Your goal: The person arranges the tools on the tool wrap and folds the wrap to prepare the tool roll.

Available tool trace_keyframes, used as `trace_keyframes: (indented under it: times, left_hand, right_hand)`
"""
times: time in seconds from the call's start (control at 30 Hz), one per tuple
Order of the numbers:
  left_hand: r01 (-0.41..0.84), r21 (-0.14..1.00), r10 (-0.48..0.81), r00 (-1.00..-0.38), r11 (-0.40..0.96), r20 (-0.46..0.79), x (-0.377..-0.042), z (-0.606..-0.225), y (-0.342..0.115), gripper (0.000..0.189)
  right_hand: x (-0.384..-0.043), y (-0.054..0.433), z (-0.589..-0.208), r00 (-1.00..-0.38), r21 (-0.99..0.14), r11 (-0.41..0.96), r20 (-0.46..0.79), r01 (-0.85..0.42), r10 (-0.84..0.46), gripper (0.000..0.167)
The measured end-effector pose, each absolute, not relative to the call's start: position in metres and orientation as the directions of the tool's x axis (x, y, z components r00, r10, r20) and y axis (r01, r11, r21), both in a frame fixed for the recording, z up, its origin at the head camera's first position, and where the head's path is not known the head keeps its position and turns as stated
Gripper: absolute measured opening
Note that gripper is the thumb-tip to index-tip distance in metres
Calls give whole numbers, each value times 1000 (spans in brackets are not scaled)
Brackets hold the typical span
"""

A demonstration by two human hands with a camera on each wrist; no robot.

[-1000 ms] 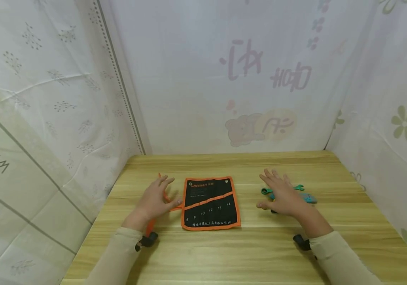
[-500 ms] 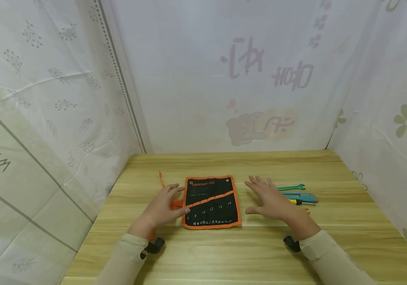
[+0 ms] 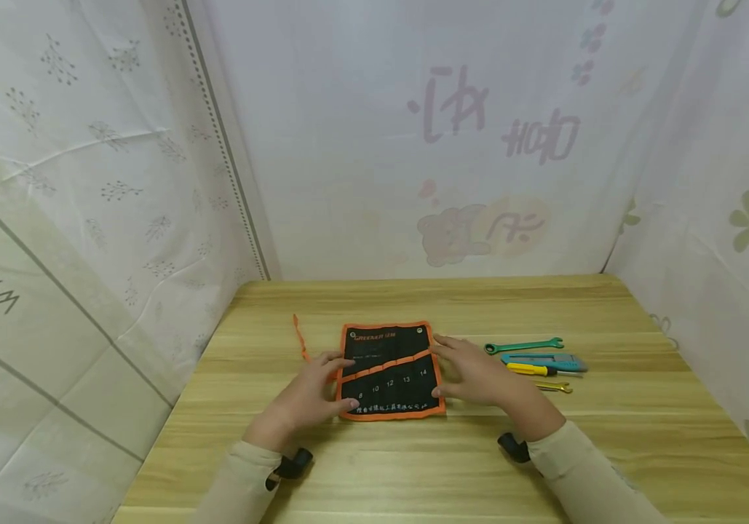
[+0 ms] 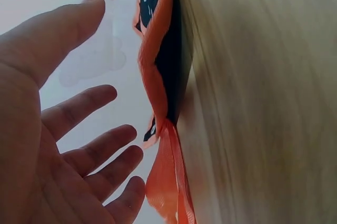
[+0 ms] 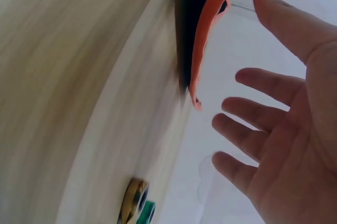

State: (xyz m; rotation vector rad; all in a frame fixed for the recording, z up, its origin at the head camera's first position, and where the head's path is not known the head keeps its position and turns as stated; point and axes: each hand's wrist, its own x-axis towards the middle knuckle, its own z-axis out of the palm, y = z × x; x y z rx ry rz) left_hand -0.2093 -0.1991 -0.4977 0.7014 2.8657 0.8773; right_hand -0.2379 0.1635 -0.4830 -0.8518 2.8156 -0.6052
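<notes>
The tool pouch (image 3: 397, 402), black with orange edging, lies flat at the lower centre of the head frame on the wood-grain tabletop (image 3: 387, 473). Its front pocket panel bears the printed sizes 8, 10, 12, 13 and 14; a metal eyelet (image 3: 419, 330) is noted at its upper right corner. An orange strap (image 3: 300, 337) runs out from the pouch's left side towards the upper left.

The left hand (image 3: 308, 393) is at the pouch's lower left edge, its grip apart, thumb and fingers spread. In the left wrist view the thumb and index finger stand off the edging; the little finger overlaps the strap, and contact there cannot be told. The right hand (image 3: 479, 372) is at the pouch's right edge, grip likewise apart and holding nothing. The right wrist view shows its fingertips off the edging.

Right of the right hand, from top to bottom of the head frame, lie a green ratchet wrench (image 3: 523, 346), a teal utility knife (image 3: 547, 359), a yellow-handled screwdriver (image 3: 531, 370) and a gold-coloured wrench (image 3: 557, 388), the last partly hidden by the hand. Printed fabric (image 3: 335, 145) fills the frame's upper part.
</notes>
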Motion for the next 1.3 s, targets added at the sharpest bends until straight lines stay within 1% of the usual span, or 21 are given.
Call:
trace_keyframes:
  times: [0.23, 0.4, 0.47, 0.63, 0.7, 0.9, 1.13, 1.3]
  left_hand:
    - [410, 547, 456, -888, 730, 57, -201, -499, -195, 64]
    - [410, 532, 452, -890, 741, 57, -197, -502, -193, 57]
    - [421, 526, 460, -886, 739, 62, -195, -503, -192, 53]
    - [451, 507, 490, -870, 734, 65, -192, -505, -190, 38]
    - [452, 499, 492, -869, 739, 59, -192, -506, -189, 35]
    - [450, 475, 486, -872, 757, 52, -191, -508, -188, 35]
    - [453, 442, 478, -876, 774, 61, -191, -507, -188, 39]
    - [469, 380, 481, -874, 798, 69, -194, -506, -188, 44]
  right_hand:
    - [-244, 150, -487, -818, -446, 744, -44, -498, -574, 84]
    - [-246, 144, -488, -810, -469, 737, -74, -486, -581, 76]
    - [-246, 143, -488, -810, -480, 739, -93, -473, -579, 73]
    - [-245, 142, -488, -814, -487, 750, -125, -448, -567, 72]
    - [-245, 142, -489, -814, -489, 750, -128, -446, -567, 72]
    - [-244, 144, -491, -804, -506, 733, -121, -454, -582, 70]
    - [-241, 143, -493, -816, -444, 767, -126, -462, -564, 65]
    - [-237, 142, -497, -809, -406, 768, -107, -496, -578, 62]
